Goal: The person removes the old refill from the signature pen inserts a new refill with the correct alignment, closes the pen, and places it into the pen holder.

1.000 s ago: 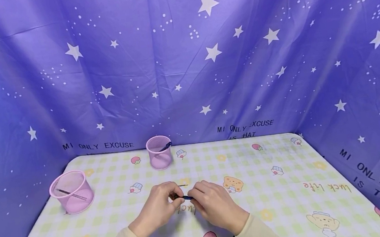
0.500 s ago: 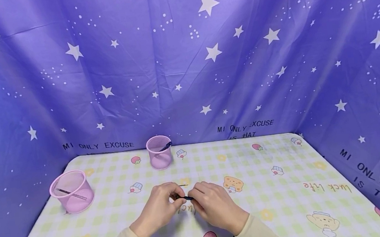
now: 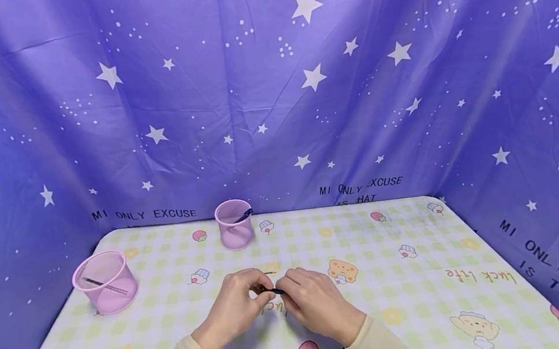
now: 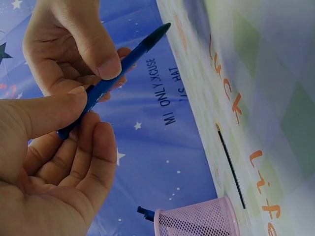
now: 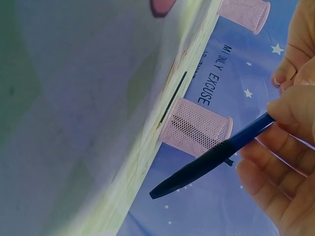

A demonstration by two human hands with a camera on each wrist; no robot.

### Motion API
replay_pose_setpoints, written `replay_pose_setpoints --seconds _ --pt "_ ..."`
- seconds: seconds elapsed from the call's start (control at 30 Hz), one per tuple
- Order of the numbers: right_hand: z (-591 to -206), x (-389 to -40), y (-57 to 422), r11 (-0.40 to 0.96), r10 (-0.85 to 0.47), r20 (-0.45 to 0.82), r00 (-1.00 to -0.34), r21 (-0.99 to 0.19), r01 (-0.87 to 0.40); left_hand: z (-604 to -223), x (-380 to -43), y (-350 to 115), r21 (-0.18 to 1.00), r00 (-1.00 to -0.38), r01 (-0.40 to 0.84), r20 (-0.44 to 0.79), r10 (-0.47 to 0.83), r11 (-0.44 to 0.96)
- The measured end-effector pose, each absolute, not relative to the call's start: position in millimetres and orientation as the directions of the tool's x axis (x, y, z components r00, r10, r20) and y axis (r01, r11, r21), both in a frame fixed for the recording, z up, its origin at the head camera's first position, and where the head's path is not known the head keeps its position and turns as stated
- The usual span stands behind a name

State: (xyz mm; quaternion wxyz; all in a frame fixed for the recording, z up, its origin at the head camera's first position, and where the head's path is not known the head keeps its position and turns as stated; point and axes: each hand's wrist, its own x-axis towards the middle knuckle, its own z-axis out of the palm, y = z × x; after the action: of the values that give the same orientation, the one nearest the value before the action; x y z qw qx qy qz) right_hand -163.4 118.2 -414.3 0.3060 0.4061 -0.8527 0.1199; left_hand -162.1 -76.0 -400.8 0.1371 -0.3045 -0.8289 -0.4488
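A blue pen (image 4: 101, 91) with a black grip section is held by both hands, close over the table. My left hand (image 3: 233, 303) pinches its blue end between thumb and fingertips. Further along the blue barrel, my right hand (image 3: 321, 303) holds it with thumb and fingers; the black grip (image 5: 197, 169) sticks out beyond that hand in the right wrist view. Much of the pen is hidden behind fingers in the head view. Just past my hands a thin dark pen refill (image 4: 230, 167) with a yellowish tip lies on the cloth.
Behind my hands stands a pink mesh pen cup (image 3: 236, 235) with a blue pen (image 3: 245, 216) leaning in it. Another pink mesh cup (image 3: 111, 294) at the left holds a thin dark stick (image 3: 95, 282). Purple star-printed curtains (image 3: 272, 111) enclose the checked tablecloth (image 3: 423, 320).
My left fingertips have shifted slightly along the pen toward the right hand, and less of its barrel shows between the hands. The cups and the refill have stayed put.
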Motion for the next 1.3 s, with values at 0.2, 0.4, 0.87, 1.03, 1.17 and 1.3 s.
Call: replay_pose_setpoints --seconds 0.2,0.4,0.87,1.03,1.17,1.3 --pt "-413.8 -163.5 118.5 0.643 -0.621 0.618 -0.483 0.05 -0.764 -401.7 -162.5 -75.6 0.662 -0.77 0.636 0.511 0.383 0.395" --pt "-413.7 -163.7 119.6 0.646 -0.62 0.615 -0.488 0.048 -0.762 -400.8 -163.4 -75.4 0.662 -0.772 0.634 0.512 0.376 0.4" --pt "-411.5 -165.4 121.9 0.66 -0.602 0.623 -0.499 0.036 -0.75 -402.2 -167.9 -80.9 0.669 -0.784 0.62 0.507 0.359 0.409" --pt "-410.6 -165.4 122.7 0.666 -0.592 0.624 -0.51 0.024 -0.745 -402.0 -170.1 -83.9 0.683 -0.807 0.591 0.488 0.333 0.429" --pt "-409.7 -166.3 123.7 0.671 -0.582 0.63 -0.514 0.014 -0.742 -400.5 -172.2 -86.2 0.706 -0.836 0.549 0.46 0.3 0.448" --pt "-406.6 -168.0 124.0 0.666 -0.574 0.641 -0.51 0.003 -0.746 -398.3 -173.6 -90.1 0.724 -0.864 0.503 0.434 0.255 0.472"
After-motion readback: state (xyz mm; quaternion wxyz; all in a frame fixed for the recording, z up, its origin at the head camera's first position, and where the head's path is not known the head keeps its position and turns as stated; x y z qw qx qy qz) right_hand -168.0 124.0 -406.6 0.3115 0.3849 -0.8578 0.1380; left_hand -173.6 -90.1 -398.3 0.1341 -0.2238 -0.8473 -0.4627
